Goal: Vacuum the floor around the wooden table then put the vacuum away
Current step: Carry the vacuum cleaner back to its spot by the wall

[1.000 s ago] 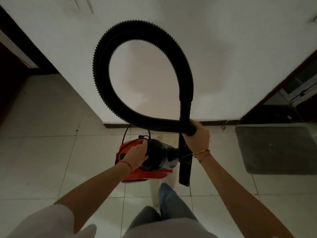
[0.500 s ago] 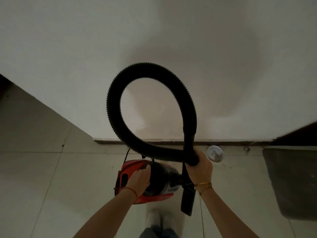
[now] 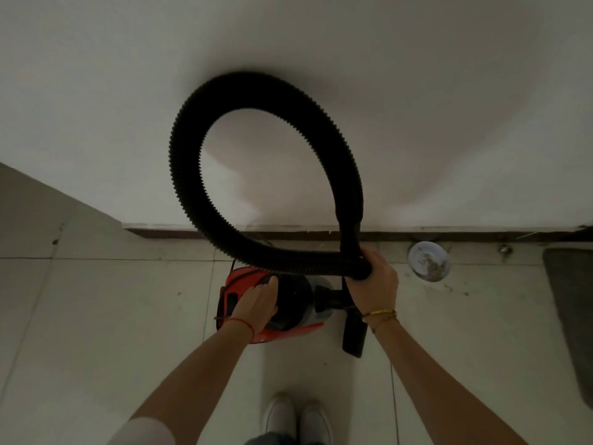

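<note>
Right hand [image 3: 373,277] grips the looped black hose [image 3: 256,155]; left hand [image 3: 258,305], fingers curled, holds the top of the red vacuum [image 3: 237,284], near the wall [image 3: 128,91] on tiled floor [image 3: 96,316]. Open floor lies left; a dark mat [image 3: 574,316] borders the right.

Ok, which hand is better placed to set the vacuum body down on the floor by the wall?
Left, probably. The left hand grips the top of the red vacuum body, carrying it above the floor. The right hand is wrapped around the looped black hose.
</note>
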`<state>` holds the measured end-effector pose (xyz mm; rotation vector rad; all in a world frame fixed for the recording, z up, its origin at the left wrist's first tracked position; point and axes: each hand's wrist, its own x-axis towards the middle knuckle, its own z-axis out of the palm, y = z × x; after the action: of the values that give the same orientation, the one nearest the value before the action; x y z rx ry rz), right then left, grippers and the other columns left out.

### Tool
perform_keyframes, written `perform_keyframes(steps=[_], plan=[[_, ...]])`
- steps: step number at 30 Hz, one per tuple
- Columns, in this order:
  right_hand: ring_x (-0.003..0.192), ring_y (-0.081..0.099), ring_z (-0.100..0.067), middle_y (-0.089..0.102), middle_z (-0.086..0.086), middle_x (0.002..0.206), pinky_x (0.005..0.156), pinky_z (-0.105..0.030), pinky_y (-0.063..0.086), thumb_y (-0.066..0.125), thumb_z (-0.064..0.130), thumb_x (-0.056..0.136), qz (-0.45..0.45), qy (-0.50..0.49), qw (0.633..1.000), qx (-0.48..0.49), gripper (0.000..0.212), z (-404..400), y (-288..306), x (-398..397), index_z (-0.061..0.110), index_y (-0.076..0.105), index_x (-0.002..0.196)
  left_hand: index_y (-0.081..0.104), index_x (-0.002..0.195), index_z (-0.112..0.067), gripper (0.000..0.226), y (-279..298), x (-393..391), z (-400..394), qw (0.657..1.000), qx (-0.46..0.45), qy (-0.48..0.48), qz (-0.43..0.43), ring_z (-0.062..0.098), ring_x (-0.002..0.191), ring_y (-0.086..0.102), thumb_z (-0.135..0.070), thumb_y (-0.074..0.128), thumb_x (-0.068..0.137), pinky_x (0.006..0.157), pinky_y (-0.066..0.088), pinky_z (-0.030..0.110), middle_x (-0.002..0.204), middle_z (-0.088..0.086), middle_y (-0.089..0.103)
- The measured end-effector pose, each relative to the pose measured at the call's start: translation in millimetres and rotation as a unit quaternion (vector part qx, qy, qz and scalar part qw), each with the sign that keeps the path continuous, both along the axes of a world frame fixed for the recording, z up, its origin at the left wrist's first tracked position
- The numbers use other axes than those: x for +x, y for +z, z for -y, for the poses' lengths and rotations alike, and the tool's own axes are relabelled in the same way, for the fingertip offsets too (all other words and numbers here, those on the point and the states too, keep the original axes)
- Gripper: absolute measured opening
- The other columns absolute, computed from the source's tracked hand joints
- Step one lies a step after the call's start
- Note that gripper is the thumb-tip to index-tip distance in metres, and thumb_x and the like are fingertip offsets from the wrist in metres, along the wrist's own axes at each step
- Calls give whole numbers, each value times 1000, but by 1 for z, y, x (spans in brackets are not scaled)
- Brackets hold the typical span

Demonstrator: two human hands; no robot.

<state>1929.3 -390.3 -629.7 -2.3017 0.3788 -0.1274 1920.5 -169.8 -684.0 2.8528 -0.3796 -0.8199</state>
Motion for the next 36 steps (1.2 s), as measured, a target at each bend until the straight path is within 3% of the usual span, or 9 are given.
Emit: perform_keyframes(steps=[6,10,13,16,21,24,30,36], plan=[[81,60,-10,70,-7,101,74,-9,42,75,4,70,37,1,999,8,43,0,-30,14,9,67,112,33,135,-5,50,-46,16,-4,1000,-27,4,3,22,92,66,-17,55,92,75,53,30,107,8,66],[87,65,-20,66,-5,110,74,-19,47,71,4,72,40,12,999,6,50,-5,-46,15,11,61,121,42,128,-8,40,-64,22,-4,999,-41,5,-16,22,92,66,-17,56,91,78,54,32,106,8,66],[89,61,-14,62,-5,117,73,-17,45,72,6,74,39,25,999,5,59,-6,-52,13,12,54,129,52,118,-11,29,-71,24,-5,998,-56,3,-12,21,95,64,-15,57,90,84,52,32,107,6,65],[98,57,-10,57,-5,124,78,-13,44,76,9,72,21,40,998,37,74,-5,-54,14,17,44,138,51,119,-12,33,-74,25,-5,996,-87,37,-1,22,97,60,-11,59,87,86,50,32,109,5,60],[121,49,-23,44,-4,138,97,-43,48,83,31,66,-42,76,995,47,103,-1,-59,8,20,22,149,47,127,-16,44,-83,16,2,991,-87,96,22,20,104,56,-20,64,86,91,49,32,114,3,58],[129,44,-27,38,-5,145,104,-51,42,84,41,63,-66,106,992,22,115,2,-56,4,18,13,151,48,127,-15,47,-79,10,1,983,-84,161,18,20,115,50,-25,67,85,100,44,32,122,4,54],[137,32,-29,28,-7,151,109,-56,32,85,54,51,-137,142,979,-46,138,-2,-40,7,20,-2,152,40,135,-15,64,-57,-4,-6,972,-152,177,19,25,127,41,-11,66,77,109,37,38,133,6,44],[144,20,-26,13,-6,158,115,-51,25,77,57,64,-154,179,970,-54,124,-8,-1,-2,15,0,152,34,143,-16,64,-6,-25,-22,972,-167,166,7,21,128,42,-14,55,83,105,42,33,140,3,42]])
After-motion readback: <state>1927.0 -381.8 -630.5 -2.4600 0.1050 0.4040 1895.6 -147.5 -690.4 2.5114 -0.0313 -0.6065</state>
